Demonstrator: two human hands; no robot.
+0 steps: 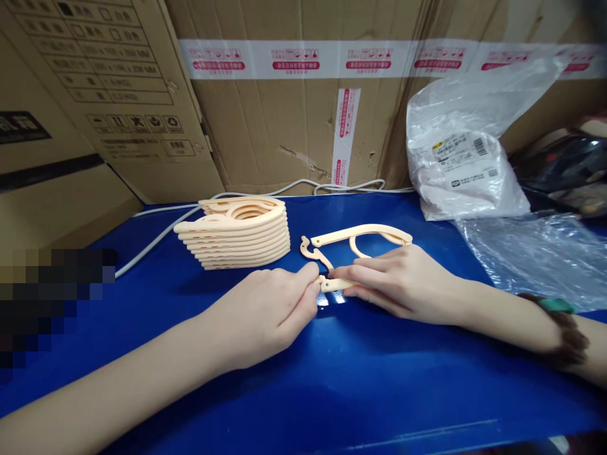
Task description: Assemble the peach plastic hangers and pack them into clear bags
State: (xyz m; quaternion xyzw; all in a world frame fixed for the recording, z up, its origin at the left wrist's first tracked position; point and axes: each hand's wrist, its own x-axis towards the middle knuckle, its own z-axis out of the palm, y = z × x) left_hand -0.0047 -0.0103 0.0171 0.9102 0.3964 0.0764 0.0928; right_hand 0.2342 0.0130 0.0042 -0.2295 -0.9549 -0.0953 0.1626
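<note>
A cream plastic folding hanger (365, 234) lies unfolded on the blue tabletop, its curved arm toward the back and its small hook (309, 248) pointing left. My right hand (398, 281) is closed over its near arm (332, 285), fingers covering much of the middle. My left hand (272, 306) pinches at the left end of that same arm, thumb and forefinger together; the exact spot is hidden by the fingertips. Behind my left hand stands a neat stack of folded cream hangers (237, 237), several deep.
Tall cardboard boxes (294, 120) wall off the back and left. A white cable (161, 246) runs along the back of the blue tabletop (303, 392). At the right are a white plastic mailer bag (465, 170) with a label and a clear plastic bag (540, 253).
</note>
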